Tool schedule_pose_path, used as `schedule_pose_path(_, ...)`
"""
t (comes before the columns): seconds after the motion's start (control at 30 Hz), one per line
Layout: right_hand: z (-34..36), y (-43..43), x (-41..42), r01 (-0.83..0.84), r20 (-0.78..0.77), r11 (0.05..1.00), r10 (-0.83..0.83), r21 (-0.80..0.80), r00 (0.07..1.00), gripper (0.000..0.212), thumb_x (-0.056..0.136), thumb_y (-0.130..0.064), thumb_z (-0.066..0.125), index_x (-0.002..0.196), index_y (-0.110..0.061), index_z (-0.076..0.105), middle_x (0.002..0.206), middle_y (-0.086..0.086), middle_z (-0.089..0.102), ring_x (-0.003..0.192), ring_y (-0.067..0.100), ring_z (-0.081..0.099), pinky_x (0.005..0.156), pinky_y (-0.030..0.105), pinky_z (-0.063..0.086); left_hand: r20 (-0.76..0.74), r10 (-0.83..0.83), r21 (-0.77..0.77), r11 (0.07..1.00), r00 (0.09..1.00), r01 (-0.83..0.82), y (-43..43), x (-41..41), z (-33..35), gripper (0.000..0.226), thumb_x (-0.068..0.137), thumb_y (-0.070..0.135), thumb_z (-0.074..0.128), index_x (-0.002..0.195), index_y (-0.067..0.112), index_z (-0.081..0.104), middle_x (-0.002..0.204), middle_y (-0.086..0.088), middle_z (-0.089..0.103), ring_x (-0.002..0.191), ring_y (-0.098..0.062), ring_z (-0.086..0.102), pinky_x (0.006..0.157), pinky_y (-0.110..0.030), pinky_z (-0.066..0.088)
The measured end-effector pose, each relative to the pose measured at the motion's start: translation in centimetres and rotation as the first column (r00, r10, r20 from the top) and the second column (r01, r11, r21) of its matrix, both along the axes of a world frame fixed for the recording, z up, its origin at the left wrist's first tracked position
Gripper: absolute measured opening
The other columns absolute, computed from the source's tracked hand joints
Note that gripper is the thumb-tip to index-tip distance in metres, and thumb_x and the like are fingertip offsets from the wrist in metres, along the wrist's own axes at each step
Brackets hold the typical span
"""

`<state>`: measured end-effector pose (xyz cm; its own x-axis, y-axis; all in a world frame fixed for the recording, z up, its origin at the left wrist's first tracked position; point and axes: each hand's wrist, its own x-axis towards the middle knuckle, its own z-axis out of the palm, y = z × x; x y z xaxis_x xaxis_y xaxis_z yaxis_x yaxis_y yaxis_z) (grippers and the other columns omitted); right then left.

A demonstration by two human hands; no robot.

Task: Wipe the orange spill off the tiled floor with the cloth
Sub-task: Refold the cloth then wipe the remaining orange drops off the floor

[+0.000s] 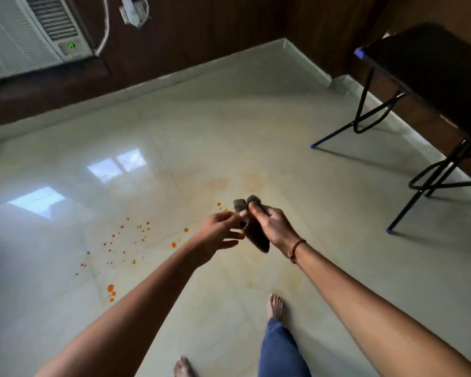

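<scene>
A dark brown cloth (pixel 256 235) hangs in the air in front of me, well above the floor. My right hand (pixel 272 224) grips it from the right, thumb over its top fold. My left hand (pixel 218 232) meets it from the left and pinches its edge with the fingertips. Orange drops and splashes of the spill (pixel 125 246) dot the glossy pale tiled floor (pixel 229 137) to the left of and below my hands. Larger blobs of orange (pixel 111 291) lie nearer to me. Faint orange smears (pixel 229 183) stain the tiles beyond the cloth.
A black folding table (pixel 430 77) with blue-tipped legs stands at the right by the wood-panelled wall. A white air conditioner (pixel 30 36) sits at the top left. My bare feet (pixel 275 306) and a blue trouser leg (pixel 280 349) are below.
</scene>
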<state>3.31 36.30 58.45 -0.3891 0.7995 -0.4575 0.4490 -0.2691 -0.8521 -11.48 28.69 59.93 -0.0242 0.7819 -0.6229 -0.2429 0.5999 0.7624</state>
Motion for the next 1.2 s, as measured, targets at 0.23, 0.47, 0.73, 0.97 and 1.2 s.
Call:
schedule_pose_path(0.23, 1.7, 10.9, 1.0, -0.242, 0.040, 0.966, 0.239, 0.091, 0.970, 0.036, 0.095, -0.047, 0.052, 0.079, -0.022, 0.071, 0.086, -0.002, 0.072, 0.087, 0.018, 0.064, 0.080, 0.031, 0.047, 0.182, 0.283, -0.021, 0.958, 0.941, -0.285, 8.3, 2.4, 0.1, 0.009, 0.093, 0.021, 0.060, 0.085, 0.018, 0.061, 0.081, 0.000, 0.063, 0.073, -0.012, 0.063, 0.077, -0.027, 0.051)
schedule_pose_path(0.47, 4.0, 19.0, -2.0, -0.472, 0.142, 0.857, 0.451, 0.207, 0.881, 0.026, 0.088, -0.033, 0.066, 0.063, -0.026, 0.062, 0.067, -0.013, 0.060, 0.065, 0.003, 0.054, 0.061, 0.020, 0.040, 0.128, 0.708, -0.146, 0.706, 0.695, -0.693, 13.3, 0.9, 0.1, 0.009, 0.097, 0.005, 0.047, 0.097, 0.005, 0.056, 0.089, -0.012, 0.066, 0.067, -0.019, 0.069, 0.069, -0.026, 0.055)
schedule_pose_path(0.73, 4.0, 25.5, -9.1, -0.749, 0.367, 0.612, 0.655, 0.255, 0.660, 0.024, 0.072, -0.042, 0.079, 0.083, -0.022, 0.074, 0.079, -0.004, 0.073, 0.076, 0.012, 0.066, 0.069, 0.027, 0.052, -0.518, 0.257, -0.235, 0.874, 0.816, -0.424, 17.9, -6.1, -1.9, 0.045, 0.083, 0.013, 0.062, 0.121, 0.017, 0.039, 0.086, -0.006, 0.061, 0.060, -0.021, 0.057, 0.046, -0.025, 0.045)
schedule_pose_path(0.97, 5.1, 31.0, -17.2, -0.811, 0.325, 0.561, 0.746, 0.163, 0.581, 0.033, 0.067, -0.046, 0.081, 0.059, -0.019, 0.065, 0.057, -0.007, 0.061, 0.054, 0.006, 0.053, 0.054, 0.023, 0.045, -0.324, 0.063, -0.033, 0.996, 0.944, -0.078, 21.2, -12.3, -0.9, 0.037, 0.079, 0.017, 0.060, 0.116, 0.017, 0.066, 0.119, 0.002, 0.066, 0.112, -0.012, 0.058, 0.096, -0.025, 0.043)
schedule_pose_path(1.2, 3.8, 34.9, -24.6, -0.944, 0.292, 0.327, 0.899, 0.047, 0.326, 0.021, 0.068, -0.036, 0.085, 0.083, -0.027, 0.072, 0.074, -0.011, 0.069, 0.068, 0.002, 0.063, 0.059, 0.016, 0.049, -0.246, 0.538, 0.060, 0.839, 0.806, -0.541, 23.6, -14.0, -1.3, 0.017, 0.092, 0.006, 0.056, 0.105, 0.004, 0.068, 0.085, -0.003, 0.071, 0.073, -0.011, 0.067, 0.059, -0.017, 0.050)
